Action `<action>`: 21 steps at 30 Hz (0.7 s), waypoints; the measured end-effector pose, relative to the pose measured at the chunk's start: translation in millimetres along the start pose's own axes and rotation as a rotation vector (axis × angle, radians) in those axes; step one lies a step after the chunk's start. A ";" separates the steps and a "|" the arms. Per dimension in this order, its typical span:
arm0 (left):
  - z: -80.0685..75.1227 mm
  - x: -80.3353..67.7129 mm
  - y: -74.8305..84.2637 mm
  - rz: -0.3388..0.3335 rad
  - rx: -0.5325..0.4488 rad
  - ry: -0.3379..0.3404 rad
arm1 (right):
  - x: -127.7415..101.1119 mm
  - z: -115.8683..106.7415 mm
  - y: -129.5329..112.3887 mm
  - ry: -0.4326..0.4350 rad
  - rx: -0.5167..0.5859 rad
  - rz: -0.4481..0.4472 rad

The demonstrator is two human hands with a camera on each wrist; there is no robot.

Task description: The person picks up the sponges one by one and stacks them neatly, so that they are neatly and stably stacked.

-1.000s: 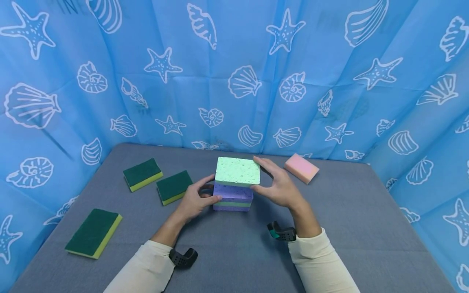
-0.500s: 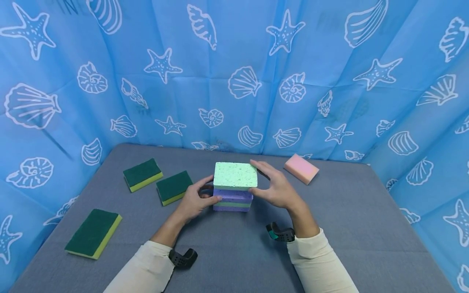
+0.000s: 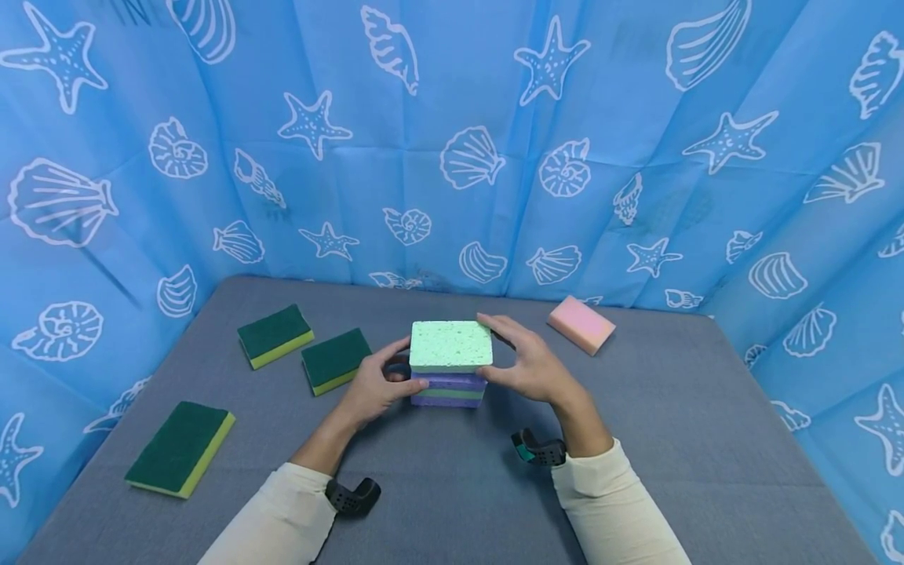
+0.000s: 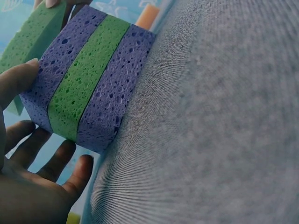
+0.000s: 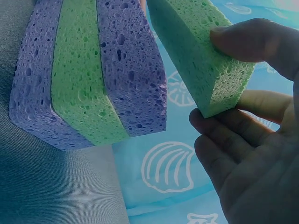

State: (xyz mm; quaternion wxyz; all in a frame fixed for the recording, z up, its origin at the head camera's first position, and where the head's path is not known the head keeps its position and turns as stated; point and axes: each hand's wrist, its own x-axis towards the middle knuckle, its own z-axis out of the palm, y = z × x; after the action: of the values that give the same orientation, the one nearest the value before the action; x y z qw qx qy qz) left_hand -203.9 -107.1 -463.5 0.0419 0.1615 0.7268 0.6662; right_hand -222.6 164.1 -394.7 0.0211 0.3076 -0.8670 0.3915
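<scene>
In the middle of the table, a purple sponge (image 5: 133,70) tops a stack, over a green sponge (image 5: 77,65) and a bottom purple sponge (image 5: 35,70). My left hand (image 3: 373,386) steadies the stack's left end, its thumb on the front of the upper purple sponge and its fingers curled around the end. Another green sponge (image 3: 450,345) hangs just over the stack, pinched at its right end by my right hand (image 3: 531,362). The right wrist view shows a wedge of space between this held sponge and the purple top; the held sponge is tilted.
Three dark green and yellow scrub sponges lie to the left: one at the back (image 3: 275,333), one beside my left hand (image 3: 337,359), one nearer the front (image 3: 180,447). A pink sponge (image 3: 581,323) lies at the back right. A blue shell-patterned curtain (image 3: 466,220) hangs behind the table.
My right hand has lowered the green sponge toward the stack and shifted it slightly left, covering more of the purple top. My left hand has stayed in place.
</scene>
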 end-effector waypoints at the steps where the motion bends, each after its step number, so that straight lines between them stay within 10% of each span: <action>1: 0.1 0.0 0.0 -0.003 -0.003 0.000 | 0.0 0.3 0.1 -0.006 0.000 0.000; 21: 0.2 -1.3 1.3 -0.055 -0.033 -0.017 | -0.3 2.3 3.7 -0.082 -0.041 0.035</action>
State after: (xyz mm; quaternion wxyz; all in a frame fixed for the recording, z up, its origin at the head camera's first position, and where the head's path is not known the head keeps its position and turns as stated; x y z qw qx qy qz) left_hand -202.4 -107.2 -462.5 0.0692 0.1464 0.7194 0.6754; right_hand -224.0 164.5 -398.8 -0.0150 0.3079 -0.8801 0.3610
